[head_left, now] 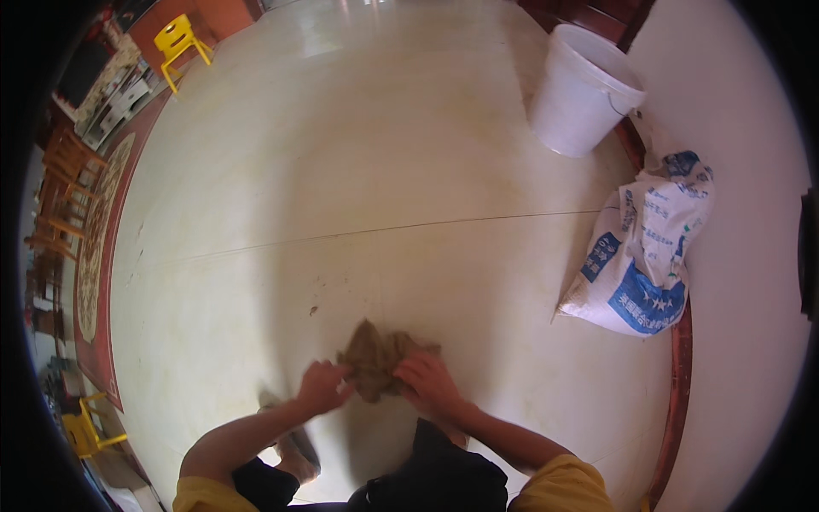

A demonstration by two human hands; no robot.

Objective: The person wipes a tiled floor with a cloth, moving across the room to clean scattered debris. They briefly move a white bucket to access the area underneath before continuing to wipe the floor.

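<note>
A crumpled brown cloth (pixel 371 363) lies bunched on the pale, glossy floor (pixel 384 269) in front of my feet. At its left edge, my left hand (pixel 322 388) has curled fingers that pinch the fabric. My right hand (pixel 430 384) grips the cloth from the right, its fingers laid over the folds. Small dark specks of dirt (pixel 313 311) are on the floor just beyond the cloth, to the left.
To the right, a white woven sack (pixel 646 256) with blue printing leans by the wall (pixel 736 211). Beyond it stands a white plastic bucket (pixel 579 96). A red patterned rug (pixel 102 256), wooden chairs (pixel 70 166) and a yellow plastic chair (pixel 179 41) are at left.
</note>
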